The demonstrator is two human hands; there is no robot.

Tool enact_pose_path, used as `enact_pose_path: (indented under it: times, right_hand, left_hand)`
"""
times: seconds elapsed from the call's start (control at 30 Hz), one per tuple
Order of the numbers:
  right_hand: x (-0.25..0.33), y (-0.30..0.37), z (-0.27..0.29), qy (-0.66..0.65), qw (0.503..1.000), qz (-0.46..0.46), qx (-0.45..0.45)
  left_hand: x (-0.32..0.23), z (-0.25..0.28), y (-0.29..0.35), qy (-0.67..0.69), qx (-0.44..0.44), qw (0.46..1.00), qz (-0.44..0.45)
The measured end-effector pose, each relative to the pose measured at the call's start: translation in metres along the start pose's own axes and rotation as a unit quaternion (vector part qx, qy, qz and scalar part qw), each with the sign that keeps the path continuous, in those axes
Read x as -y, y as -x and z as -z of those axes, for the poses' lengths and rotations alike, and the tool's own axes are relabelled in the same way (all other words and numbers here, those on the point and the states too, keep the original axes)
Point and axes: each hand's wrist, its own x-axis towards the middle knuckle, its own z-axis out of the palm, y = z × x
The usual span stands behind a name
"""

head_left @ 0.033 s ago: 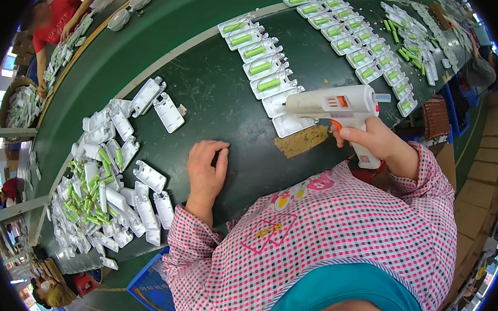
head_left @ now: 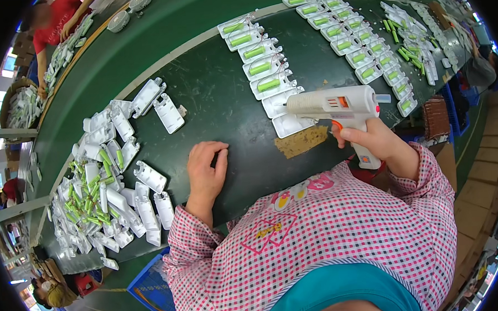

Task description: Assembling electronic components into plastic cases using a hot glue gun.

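My right hand (head_left: 368,139) is closed round the handle of a white glue gun (head_left: 337,104) with an orange trigger and a glue stick at its back. The gun's nozzle points left, over an open white plastic shell (head_left: 277,103) without a green cell. One more such shell (head_left: 290,124) lies just below the barrel. Beyond them runs a column of shells, each holding a green battery (head_left: 268,85) with thin wires. My left hand (head_left: 207,169) rests on the dark table with nothing in it, its fingers loosely bent and the thumb apart.
A heap of white shells (head_left: 147,216) and loose green batteries (head_left: 86,202) covers the table's left. More filled shells (head_left: 363,57) stand in rows at the far right. A brown patch (head_left: 302,142) marks the tabletop. A blue crate (head_left: 154,289) sits below the edge. A person in red (head_left: 58,24) works at the far left.
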Motion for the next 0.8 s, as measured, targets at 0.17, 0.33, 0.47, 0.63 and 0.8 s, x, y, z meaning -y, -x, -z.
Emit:
enact_pose_path:
  times: [0.17,0.33,0.47,0.63,0.8]
  right_hand:
    - [-0.003,0.001,0.002,-0.003,1.0,-0.003,0.007]
    - [-0.022,0.01,0.002,-0.051,0.997,0.024,-0.044]
    - [-0.016,0.011,0.001,-0.132,0.991,0.014,-0.008]
    - [-0.016,0.013,-0.009,-0.145,0.988,0.04,-0.022]
    - [-0.015,0.02,-0.011,-0.117,0.992,0.028,-0.029]
  left_hand:
    - [-0.008,0.037,0.003,-0.114,-0.042,0.992,-0.021]
    - [0.032,0.106,0.005,-0.354,-0.141,0.924,0.029]
    - [0.072,0.151,0.008,-0.438,-0.133,0.882,0.115]
    - [0.101,0.165,-0.007,-0.531,-0.018,0.827,0.185]
    - [0.135,0.17,-0.015,-0.523,-0.026,0.824,0.216]
